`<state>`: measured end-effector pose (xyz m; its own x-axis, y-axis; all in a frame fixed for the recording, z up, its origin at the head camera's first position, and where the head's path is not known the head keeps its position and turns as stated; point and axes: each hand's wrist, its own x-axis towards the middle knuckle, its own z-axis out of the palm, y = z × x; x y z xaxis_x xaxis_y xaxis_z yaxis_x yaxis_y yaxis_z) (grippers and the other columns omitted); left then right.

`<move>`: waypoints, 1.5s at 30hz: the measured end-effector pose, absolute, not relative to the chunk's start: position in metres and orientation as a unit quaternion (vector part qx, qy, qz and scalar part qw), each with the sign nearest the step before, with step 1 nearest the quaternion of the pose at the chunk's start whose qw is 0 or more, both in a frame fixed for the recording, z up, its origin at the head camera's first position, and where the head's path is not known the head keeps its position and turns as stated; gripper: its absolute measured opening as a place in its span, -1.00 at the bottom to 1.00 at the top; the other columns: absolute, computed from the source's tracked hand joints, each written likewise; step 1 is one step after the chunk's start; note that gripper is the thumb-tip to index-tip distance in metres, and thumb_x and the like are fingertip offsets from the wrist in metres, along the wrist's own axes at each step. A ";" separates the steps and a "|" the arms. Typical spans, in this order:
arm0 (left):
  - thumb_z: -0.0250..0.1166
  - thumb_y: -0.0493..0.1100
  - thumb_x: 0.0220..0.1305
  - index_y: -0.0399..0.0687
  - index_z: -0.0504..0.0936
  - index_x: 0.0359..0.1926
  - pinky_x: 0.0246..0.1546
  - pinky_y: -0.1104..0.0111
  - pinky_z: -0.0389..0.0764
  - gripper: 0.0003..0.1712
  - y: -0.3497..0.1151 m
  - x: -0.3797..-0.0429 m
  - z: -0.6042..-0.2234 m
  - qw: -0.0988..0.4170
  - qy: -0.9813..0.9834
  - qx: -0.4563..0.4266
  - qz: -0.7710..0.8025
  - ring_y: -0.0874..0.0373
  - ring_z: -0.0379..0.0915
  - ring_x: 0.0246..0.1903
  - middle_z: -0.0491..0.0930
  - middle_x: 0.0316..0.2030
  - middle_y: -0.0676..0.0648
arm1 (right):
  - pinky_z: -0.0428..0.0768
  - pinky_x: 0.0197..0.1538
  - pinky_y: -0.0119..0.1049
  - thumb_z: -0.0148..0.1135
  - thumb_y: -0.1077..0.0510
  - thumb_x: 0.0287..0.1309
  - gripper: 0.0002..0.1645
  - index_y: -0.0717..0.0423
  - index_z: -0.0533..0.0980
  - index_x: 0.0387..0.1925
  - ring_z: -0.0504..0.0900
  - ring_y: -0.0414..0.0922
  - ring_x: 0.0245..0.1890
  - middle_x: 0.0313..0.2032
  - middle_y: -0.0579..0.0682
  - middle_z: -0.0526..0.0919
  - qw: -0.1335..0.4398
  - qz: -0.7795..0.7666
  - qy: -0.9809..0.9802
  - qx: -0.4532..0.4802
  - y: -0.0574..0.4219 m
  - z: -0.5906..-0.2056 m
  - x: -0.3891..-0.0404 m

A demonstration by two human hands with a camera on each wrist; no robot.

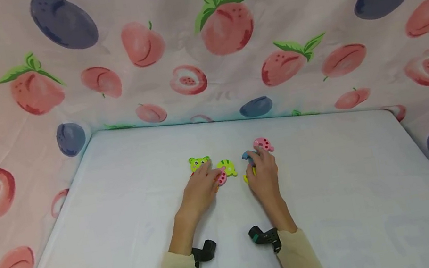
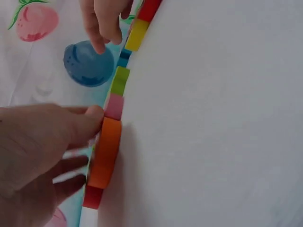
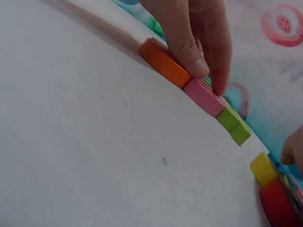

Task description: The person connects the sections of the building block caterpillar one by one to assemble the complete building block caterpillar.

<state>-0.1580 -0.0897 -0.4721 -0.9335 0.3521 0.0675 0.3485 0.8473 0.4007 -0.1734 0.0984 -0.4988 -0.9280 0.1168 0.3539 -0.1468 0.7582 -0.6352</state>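
My left hand (image 1: pixel 199 188) pinches a pink spotted animal-shaped puzzle piece (image 1: pixel 221 178) between thumb and forefinger. That piece touches an orange piece (image 2: pixel 105 153), with a red piece (image 2: pixel 93 197) beyond it. A green frog-like face piece (image 1: pixel 199 161) lies by the left fingertips, and a green striped piece (image 1: pixel 226 167) adjoins the pink one. My right hand (image 1: pixel 265 175) reaches down over a blue piece (image 1: pixel 248 155) and a yellow piece (image 3: pixel 263 169), its fingers loosely bent. A second pink spotted piece (image 1: pixel 264 144) lies just past its fingertips. The right palm hides a red piece (image 3: pixel 278 204) from the head view.
The pieces lie on a white-covered table (image 1: pixel 125 216). A fruit-print cloth (image 1: pixel 179 30) hangs behind and beside it. Dark wrist cameras (image 1: pixel 205 251) sit at both cuffs. A gap separates the left group of pieces from the right group.
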 end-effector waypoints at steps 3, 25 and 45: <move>0.15 -0.22 0.38 -0.01 0.54 0.22 0.43 0.11 0.24 -0.60 -0.086 -0.157 -0.475 0.001 0.948 0.227 0.222 -0.06 0.20 0.42 0.37 0.36 -0.09 | 0.30 0.37 0.15 0.14 0.27 0.18 -0.52 0.27 0.49 0.16 0.32 0.22 0.32 0.28 0.26 0.41 0.148 0.329 -0.932 0.014 0.101 -0.498 -0.173; 0.03 -0.27 0.42 0.09 0.47 0.29 0.45 -0.14 0.01 -0.54 -0.085 -0.157 -0.474 0.020 0.954 0.220 0.203 0.00 0.13 0.45 0.32 0.41 0.02 | 0.22 0.44 0.11 0.16 0.20 0.20 -0.61 0.21 0.56 0.06 0.40 0.15 0.30 0.22 0.20 0.52 0.112 0.306 -0.945 -0.005 0.102 -0.496 -0.173; 0.11 -0.22 0.40 0.08 0.49 0.28 0.43 -0.15 0.06 -0.55 -0.091 -0.160 -0.474 0.003 0.955 0.218 0.199 0.01 0.18 0.43 0.36 0.38 0.03 | 0.55 0.11 -0.05 0.40 -0.02 0.06 -0.35 0.21 0.51 0.16 0.47 0.06 0.00 0.00 0.18 0.49 0.112 0.386 -0.915 0.031 0.085 -0.492 -0.167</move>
